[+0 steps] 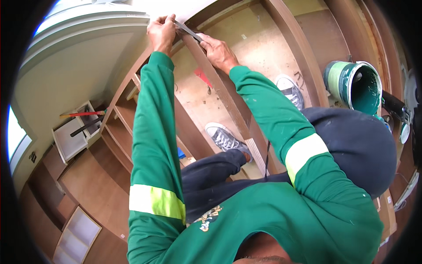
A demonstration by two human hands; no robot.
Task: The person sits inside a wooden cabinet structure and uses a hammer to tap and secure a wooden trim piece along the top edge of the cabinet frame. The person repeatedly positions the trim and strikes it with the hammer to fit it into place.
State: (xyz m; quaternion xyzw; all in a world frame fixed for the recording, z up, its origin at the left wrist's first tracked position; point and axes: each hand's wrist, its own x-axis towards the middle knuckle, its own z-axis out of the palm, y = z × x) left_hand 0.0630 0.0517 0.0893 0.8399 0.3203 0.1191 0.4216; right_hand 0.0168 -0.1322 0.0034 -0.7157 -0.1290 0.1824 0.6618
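Out at the far end of the wooden frame, a narrow, flat grey strip (188, 31) slants between my two hands; its exact kind cannot be made out. My left hand (161, 34) pinches its upper left end with closed fingers. At the lower right end, the fingers of my right hand (217, 50) close on the strip, against a brown wooden board (215, 90). The board runs from there toward my legs. Part of the strip is hidden under my right fingers.
Brown upright panels (292, 42) divide the frame around my legs, and my shoes (226, 138) stand between them. A green-smeared bucket (343, 83) lies tipped at right. A red piece (202, 77) lies inside the frame. At left are a white drawer (70, 143) and a red-handled tool (90, 113).
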